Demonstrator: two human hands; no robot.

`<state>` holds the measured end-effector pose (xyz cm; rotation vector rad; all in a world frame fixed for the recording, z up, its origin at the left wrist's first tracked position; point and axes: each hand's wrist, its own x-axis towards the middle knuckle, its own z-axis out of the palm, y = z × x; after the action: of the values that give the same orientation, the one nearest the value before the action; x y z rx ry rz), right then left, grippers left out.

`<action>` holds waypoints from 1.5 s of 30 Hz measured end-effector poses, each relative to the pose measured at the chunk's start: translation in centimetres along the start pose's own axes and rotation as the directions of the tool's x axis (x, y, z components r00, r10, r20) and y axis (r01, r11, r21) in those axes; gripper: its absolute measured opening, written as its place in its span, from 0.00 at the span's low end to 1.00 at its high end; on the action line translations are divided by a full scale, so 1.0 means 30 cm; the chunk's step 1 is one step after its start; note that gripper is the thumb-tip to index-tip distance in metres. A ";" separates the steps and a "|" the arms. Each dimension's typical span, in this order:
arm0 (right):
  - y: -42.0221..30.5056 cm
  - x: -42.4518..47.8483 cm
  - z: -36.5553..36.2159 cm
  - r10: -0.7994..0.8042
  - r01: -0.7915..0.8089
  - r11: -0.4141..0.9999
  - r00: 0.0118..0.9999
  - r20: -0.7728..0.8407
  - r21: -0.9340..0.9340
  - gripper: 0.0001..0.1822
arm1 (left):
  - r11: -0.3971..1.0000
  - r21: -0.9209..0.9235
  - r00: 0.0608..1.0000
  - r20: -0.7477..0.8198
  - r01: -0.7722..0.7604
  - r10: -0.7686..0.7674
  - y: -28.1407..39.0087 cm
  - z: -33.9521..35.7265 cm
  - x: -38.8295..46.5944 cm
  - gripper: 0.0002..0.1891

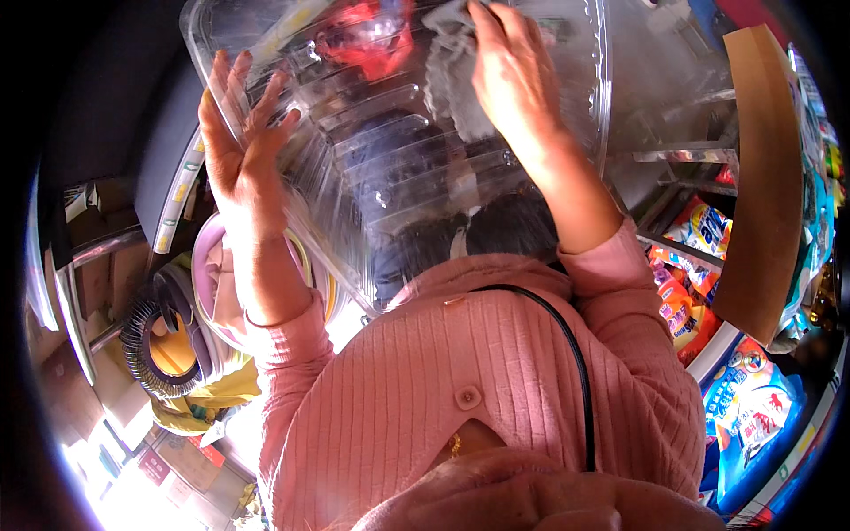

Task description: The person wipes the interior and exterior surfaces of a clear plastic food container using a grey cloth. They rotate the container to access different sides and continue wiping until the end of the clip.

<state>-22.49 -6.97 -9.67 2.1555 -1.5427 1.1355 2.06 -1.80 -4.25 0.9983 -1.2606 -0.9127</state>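
Observation:
A large clear plastic container (pixel 405 143) with a ribbed surface is tilted up in front of my chest, its lower corner close to my pink ribbed top. My left hand (pixel 246 146) grips its left edge, the fingers spread and partly seen through the plastic. With my right hand (pixel 514 76) I hold a crumpled grey cloth (pixel 448 86) against the container's upper right part. Through the plastic my dark trousers show dimly, and a red plastic item (pixel 372 36) appears near the top.
On the right, a shelf holds bright detergent bags (pixel 690 312), with a blue bag (pixel 754 411) lower down. A bent brown cardboard strip (pixel 764 186) stands beside them. To the left are pink-rimmed basins (pixel 206 265), a dark ribbed ring-shaped item (pixel 133 352) and cardboard boxes (pixel 189 458).

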 end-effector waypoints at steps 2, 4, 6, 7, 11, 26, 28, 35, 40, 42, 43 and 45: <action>-0.069 0.072 0.079 0.131 -0.132 0.991 0.989 0.063 0.024 0.14 | 1.000 -0.010 1.000 0.023 -0.004 0.004 0.029 0.028 -0.009 0.37; -0.118 0.075 0.147 0.142 -0.150 0.988 0.978 0.155 0.045 0.14 | 0.996 0.068 0.996 0.077 -0.050 0.045 0.029 0.039 -0.013 0.38; -0.136 0.071 0.168 0.043 -0.037 0.999 0.974 0.223 -0.030 0.21 | 0.998 0.056 0.998 0.057 -0.014 0.010 0.009 0.035 -0.010 0.39; -0.171 0.055 0.188 -0.035 0.032 0.999 0.973 0.229 0.017 0.22 | 0.999 0.036 0.999 0.038 0.014 -0.015 0.002 0.034 -0.006 0.39; -0.196 0.032 0.206 -0.186 0.178 0.982 0.964 0.190 0.062 0.26 | 1.000 0.004 0.997 0.067 -0.029 0.029 -0.005 0.017 -0.004 0.39; -0.139 0.022 0.197 -0.050 0.034 0.994 0.986 0.161 0.102 0.30 | 0.991 0.068 0.990 0.092 -0.115 0.108 -0.020 0.010 -0.004 0.38; -0.125 0.033 0.212 -0.099 0.084 0.993 0.977 0.188 0.086 0.30 | 0.994 0.046 0.993 0.070 -0.095 0.092 -0.021 -0.005 -0.013 0.37; 0.038 0.014 0.183 0.072 -0.013 0.960 0.977 0.201 -0.280 0.26 | 0.970 0.118 0.971 0.133 -0.213 0.198 -0.034 -0.007 -0.012 0.37; -0.076 0.021 0.201 -0.044 0.061 0.995 0.976 0.212 -0.074 0.27 | 0.979 0.070 0.979 0.083 -0.190 0.185 -0.059 -0.009 -0.015 0.37; -0.051 0.020 0.191 -0.108 0.134 0.985 0.970 0.220 -0.110 0.29 | 0.989 0.066 0.990 0.062 -0.132 0.128 -0.030 -0.005 -0.023 0.37; -0.021 0.017 0.181 -0.070 0.108 0.982 0.969 0.235 -0.154 0.30 | 0.987 0.064 0.988 0.065 -0.145 0.141 -0.029 -0.011 -0.025 0.37; 0.042 0.005 0.165 0.008 0.059 0.967 0.965 0.261 -0.249 0.31 | 0.984 0.053 0.983 0.074 -0.171 0.166 -0.036 -0.016 -0.026 0.37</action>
<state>-21.40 -10.56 -13.12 2.2040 -1.6566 0.6208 2.47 -1.38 -5.53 0.8969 -1.4155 -0.7882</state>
